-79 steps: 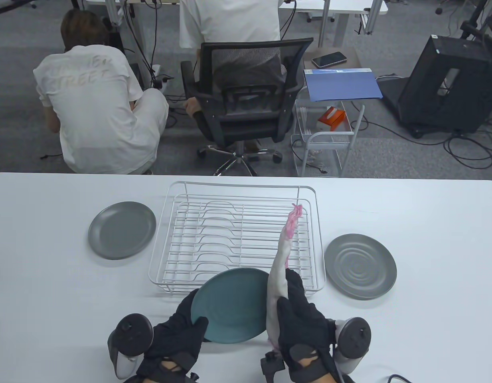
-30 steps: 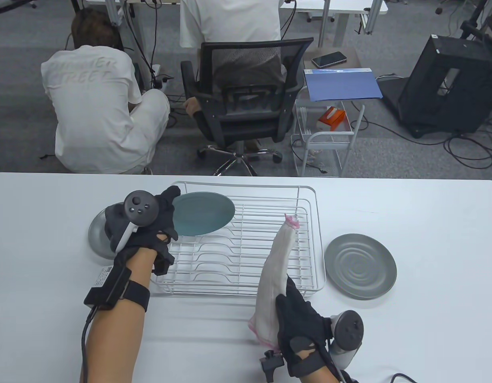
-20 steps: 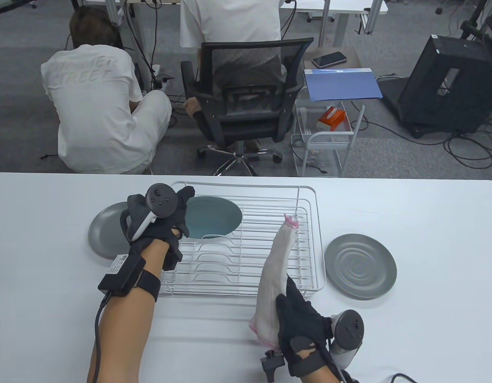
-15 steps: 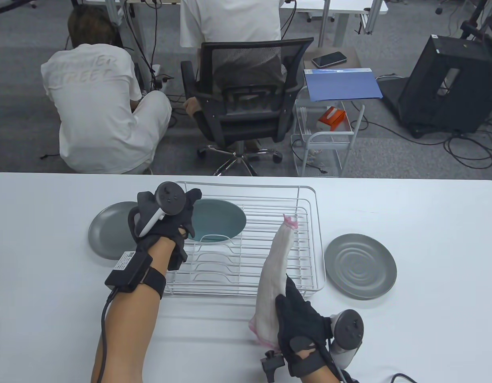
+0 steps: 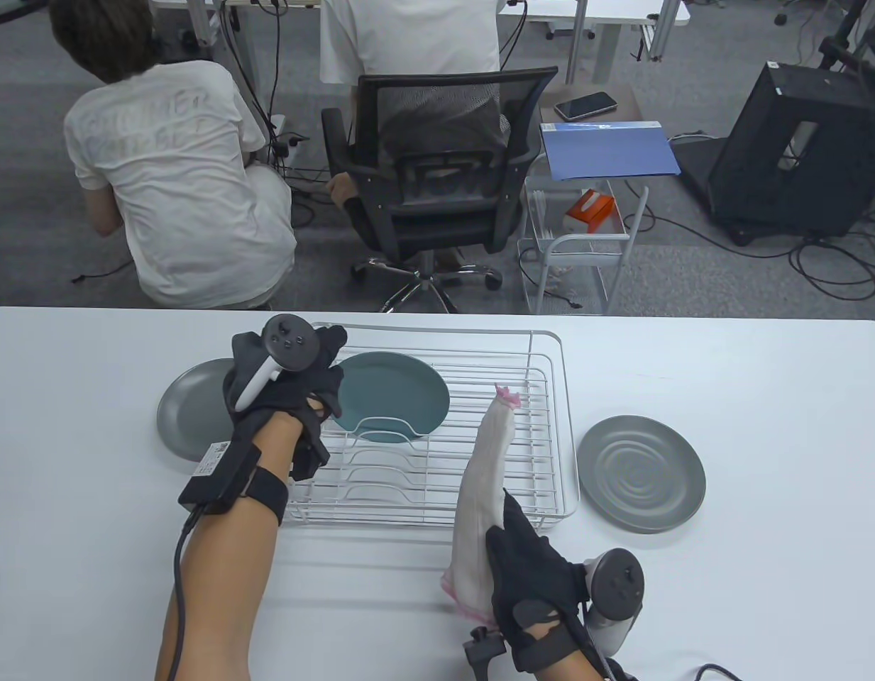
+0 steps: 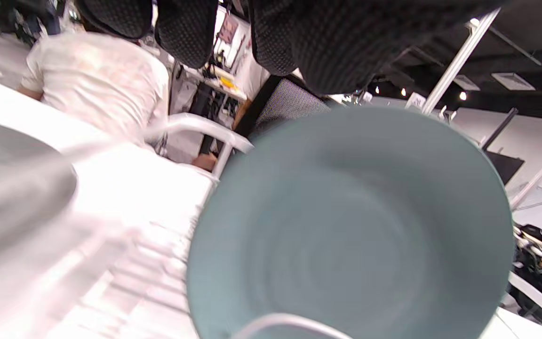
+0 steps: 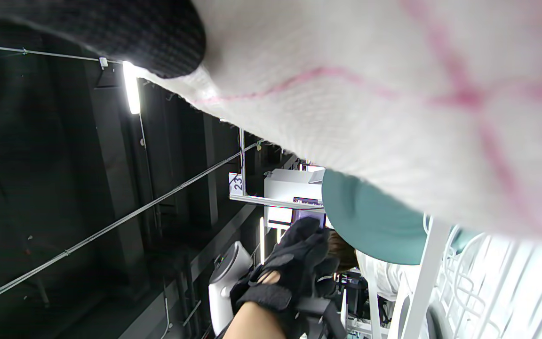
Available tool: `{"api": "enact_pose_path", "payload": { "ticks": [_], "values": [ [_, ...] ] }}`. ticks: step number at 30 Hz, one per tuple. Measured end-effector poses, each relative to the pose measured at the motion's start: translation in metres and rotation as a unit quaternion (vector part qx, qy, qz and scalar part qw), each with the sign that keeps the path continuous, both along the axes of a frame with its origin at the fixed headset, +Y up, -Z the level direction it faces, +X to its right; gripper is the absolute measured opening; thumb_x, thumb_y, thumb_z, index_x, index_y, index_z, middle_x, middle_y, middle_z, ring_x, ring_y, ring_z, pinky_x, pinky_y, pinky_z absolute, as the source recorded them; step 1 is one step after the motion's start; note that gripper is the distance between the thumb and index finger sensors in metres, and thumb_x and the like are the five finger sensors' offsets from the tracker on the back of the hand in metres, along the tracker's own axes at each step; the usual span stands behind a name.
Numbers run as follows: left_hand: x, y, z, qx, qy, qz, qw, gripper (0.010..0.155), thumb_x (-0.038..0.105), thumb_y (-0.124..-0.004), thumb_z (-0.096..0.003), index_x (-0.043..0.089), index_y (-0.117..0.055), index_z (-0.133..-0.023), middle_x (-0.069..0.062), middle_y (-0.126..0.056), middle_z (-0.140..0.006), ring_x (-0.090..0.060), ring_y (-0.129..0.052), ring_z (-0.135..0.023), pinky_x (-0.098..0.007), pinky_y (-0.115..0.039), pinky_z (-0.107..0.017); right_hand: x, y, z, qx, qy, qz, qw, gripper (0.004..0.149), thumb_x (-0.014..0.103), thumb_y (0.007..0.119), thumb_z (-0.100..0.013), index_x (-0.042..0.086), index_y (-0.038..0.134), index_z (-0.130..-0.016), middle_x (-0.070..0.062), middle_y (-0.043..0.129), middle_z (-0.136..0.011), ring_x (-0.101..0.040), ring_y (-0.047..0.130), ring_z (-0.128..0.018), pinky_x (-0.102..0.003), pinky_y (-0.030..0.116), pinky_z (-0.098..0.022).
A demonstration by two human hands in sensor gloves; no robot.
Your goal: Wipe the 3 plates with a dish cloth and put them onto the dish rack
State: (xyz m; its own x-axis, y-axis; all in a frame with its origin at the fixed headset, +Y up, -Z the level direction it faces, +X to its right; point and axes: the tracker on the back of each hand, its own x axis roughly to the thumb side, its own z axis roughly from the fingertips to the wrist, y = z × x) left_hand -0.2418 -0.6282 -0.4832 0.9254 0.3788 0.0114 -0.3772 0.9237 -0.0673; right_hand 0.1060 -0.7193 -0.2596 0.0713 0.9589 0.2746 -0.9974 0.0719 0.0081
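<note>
A teal plate [image 5: 398, 396] stands tilted in a slot at the back left of the white wire dish rack [image 5: 437, 331]. My left hand [image 5: 316, 386] grips its left rim; the left wrist view shows the teal plate [image 6: 355, 226] close up under my gloved fingers [image 6: 186, 33]. My right hand [image 5: 512, 560] is near the table's front edge and grips a white dish cloth with pink lines [image 5: 488, 475], which stands upright. One grey plate [image 5: 192, 415] lies left of the rack, partly behind my left hand. Another grey plate [image 5: 641, 474] lies to the right.
Beyond the table's far edge are an office chair [image 5: 437, 184], a small wire cart [image 5: 579, 248] and a crouching person [image 5: 174, 184]. The right wrist view shows the cloth [image 7: 393, 117] filling the top, with the rack's wires [image 7: 421, 282] below.
My left hand carried the teal plate from the table's front into the rack's back left and set it down in a slot. The right hand stayed near the front, holding the cloth.
</note>
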Motion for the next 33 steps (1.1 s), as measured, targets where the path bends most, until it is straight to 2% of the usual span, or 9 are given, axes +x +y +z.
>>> {"api": "enact_pose_path", "payload": {
  "ticks": [3,6,10,15,17,20,25,28,33],
  "values": [
    [-0.033,0.010,0.008,0.016,0.042,-0.007,0.999,0.060,0.034,-0.079,-0.0536,0.038,-0.052,-0.107,0.002,-0.056,-0.119,-0.046,-0.057,-0.107,-0.067,-0.048,-0.073,0.000,0.000,0.000,0.001,0.000,-0.001,1.000,0.053,0.036,0.072,-0.048,0.003,0.071,-0.088,-0.023,0.056,-0.097,-0.050,0.041,-0.088,-0.066,0.032,-0.061],
    [-0.075,0.009,0.021,0.015,0.126,-0.029,0.992,0.060,0.037,-0.080,-0.0537,0.035,-0.054,-0.107,-0.004,-0.060,-0.117,-0.046,-0.064,-0.104,-0.067,-0.051,-0.072,-0.001,0.000,0.001,0.002,0.001,-0.002,1.000,0.053,0.036,0.072,-0.048,0.003,0.071,-0.088,-0.023,0.056,-0.097,-0.050,0.041,-0.088,-0.066,0.032,-0.061],
    [-0.125,-0.016,0.037,-0.052,0.268,-0.073,0.959,0.065,0.046,-0.082,-0.0533,0.027,-0.054,-0.108,-0.013,-0.068,-0.111,-0.044,-0.081,-0.092,-0.063,-0.062,-0.066,-0.001,0.000,0.001,0.005,0.001,-0.001,1.000,0.053,0.036,0.072,-0.048,0.003,0.071,-0.088,-0.023,0.056,-0.097,-0.050,0.041,-0.088,-0.066,0.032,-0.062],
    [-0.163,-0.056,0.046,-0.129,0.362,-0.123,0.915,0.067,0.059,-0.085,-0.0512,0.020,-0.066,-0.103,-0.014,-0.088,-0.095,-0.037,-0.103,-0.070,-0.057,-0.078,-0.055,0.000,0.000,0.001,0.003,-0.002,0.002,1.000,0.053,0.036,0.072,-0.048,0.003,0.071,-0.088,-0.023,0.056,-0.097,-0.050,0.041,-0.088,-0.066,0.032,-0.061],
    [-0.173,-0.071,0.046,-0.159,0.378,-0.128,0.903,0.068,0.062,-0.084,-0.0509,0.018,-0.070,-0.100,-0.014,-0.095,-0.087,-0.034,-0.107,-0.061,-0.055,-0.081,-0.051,0.000,0.000,0.001,0.002,-0.003,0.002,1.000,0.053,0.036,0.072,-0.048,0.003,0.071,-0.088,-0.023,0.056,-0.097,-0.050,0.041,-0.088,-0.066,0.032,-0.061],
    [-0.183,-0.094,0.043,-0.215,0.376,-0.135,0.891,0.079,0.075,-0.082,-0.0479,0.017,-0.069,-0.100,-0.012,-0.096,-0.083,-0.031,-0.108,-0.059,-0.052,-0.083,-0.050,-0.001,0.000,0.002,0.002,-0.001,0.004,1.000,0.053,0.036,0.072,-0.048,0.002,0.071,-0.088,-0.023,0.056,-0.097,-0.050,0.041,-0.088,-0.066,0.032,-0.061],
    [-0.186,-0.119,0.035,-0.222,0.389,-0.131,0.885,0.080,0.080,-0.078,-0.0471,0.016,-0.073,-0.095,-0.009,-0.099,-0.073,-0.027,-0.108,-0.048,-0.048,-0.085,-0.044,-0.004,0.001,0.003,0.003,0.003,0.010,1.000,0.053,0.036,0.072,-0.048,0.002,0.071,-0.088,-0.024,0.056,-0.097,-0.050,0.041,-0.088,-0.066,0.032,-0.061],
    [-0.184,-0.123,0.029,-0.193,0.401,-0.130,0.886,0.070,0.074,-0.077,-0.0498,0.018,-0.076,-0.091,-0.005,-0.100,-0.063,-0.022,-0.108,-0.038,-0.046,-0.087,-0.040,-0.004,0.000,0.003,0.002,0.004,0.014,1.000,0.053,0.036,0.073,-0.048,0.002,0.071,-0.088,-0.024,0.056,-0.097,-0.050,0.041,-0.088,-0.066,0.032,-0.061],
    [-0.187,-0.130,0.026,-0.204,0.407,0.010,0.890,0.070,0.067,-0.083,-0.0514,0.014,-0.070,-0.094,-0.002,-0.099,-0.058,-0.018,-0.105,-0.035,-0.047,-0.085,-0.043,-0.005,0.000,0.003,-0.002,0.005,0.018,1.000,0.053,0.036,0.073,-0.048,0.002,0.071,-0.088,-0.024,0.056,-0.097,-0.050,0.041,-0.088,-0.066,0.031,-0.061]
  ]
}}
